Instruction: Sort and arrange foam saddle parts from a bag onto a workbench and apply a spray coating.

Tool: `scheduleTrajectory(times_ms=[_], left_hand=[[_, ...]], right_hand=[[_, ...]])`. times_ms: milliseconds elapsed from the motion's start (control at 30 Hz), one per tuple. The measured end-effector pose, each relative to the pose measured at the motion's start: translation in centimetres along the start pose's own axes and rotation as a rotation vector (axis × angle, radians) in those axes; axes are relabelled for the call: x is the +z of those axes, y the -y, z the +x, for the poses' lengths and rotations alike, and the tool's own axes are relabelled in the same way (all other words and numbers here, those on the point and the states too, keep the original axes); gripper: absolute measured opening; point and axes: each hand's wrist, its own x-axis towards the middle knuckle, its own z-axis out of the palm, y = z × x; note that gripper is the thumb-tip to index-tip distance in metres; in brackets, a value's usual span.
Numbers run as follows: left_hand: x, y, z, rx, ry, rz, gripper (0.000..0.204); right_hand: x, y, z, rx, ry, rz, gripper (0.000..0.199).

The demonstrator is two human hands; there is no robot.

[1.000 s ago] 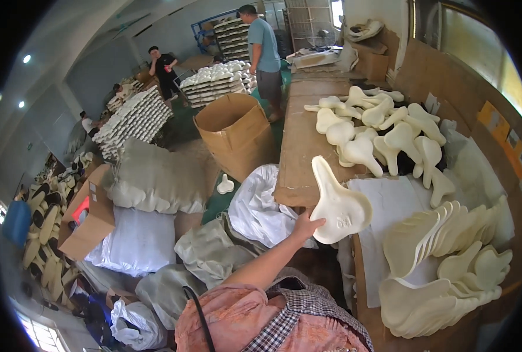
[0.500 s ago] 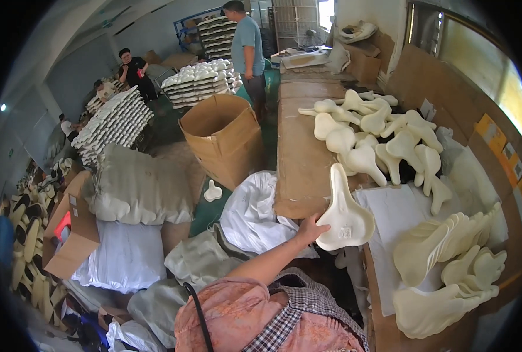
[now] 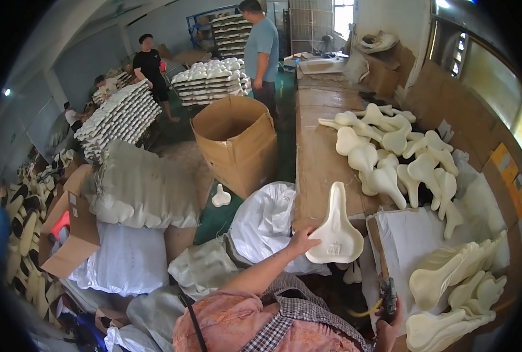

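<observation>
My left hand (image 3: 305, 241) is closed on the edge of a cream bicycle saddle pad (image 3: 335, 234). The pad is held up with its narrow nose pointing away, and its hollowed side with a moulded mark faces me. At the lower right, my right hand (image 3: 391, 326) is wrapped round a dark hand tool (image 3: 388, 297) with a yellow hose (image 3: 366, 311) on it; the tool's exact kind is unclear. Beside it, nested saddle pads (image 3: 443, 276) lie on the white-covered part of the bench. A loose heap of more pads (image 3: 390, 149) lies farther along.
The cardboard-topped bench (image 3: 319, 158) runs away on the right. Left of it stand a tall open carton (image 3: 237, 152) and a white sack (image 3: 264, 217). One pad (image 3: 221, 196) lies on the green floor. Two people (image 3: 263, 53) (image 3: 149, 67) stand near stacked pads (image 3: 123, 120).
My right hand has come into view at the lower right with the dark tool. The held pad is lower and slightly left in the picture. The whole view has shifted somewhat.
</observation>
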Motion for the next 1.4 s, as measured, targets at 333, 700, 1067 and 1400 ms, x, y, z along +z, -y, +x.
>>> scheduleTrajectory(times_ms=[333, 700, 1067, 1400], left_hand=[[6.9, -3.8, 3.9, 0.186, 0.276, 0.004, 0.057], [16.1, -13.3, 6.7, 0.338, 0.497, -0.020, 0.051], [18.9, -14.0, 11.0, 0.405, 0.692, -0.049, 0.054], [10.2, -7.4, 12.0, 0.316, 0.513, 0.034, 0.056]], right_hand=[[-5.0, -3.8, 3.9, -0.221, -0.166, -0.156, 0.055], [-8.7, 2.3, 0.4, -0.086, -0.253, -0.205, 0.024], [-6.1, 2.6, 0.4, 0.041, -0.362, -0.270, 0.025], [-0.3, 3.2, 6.6, -0.106, -0.178, -0.178, 0.022]])
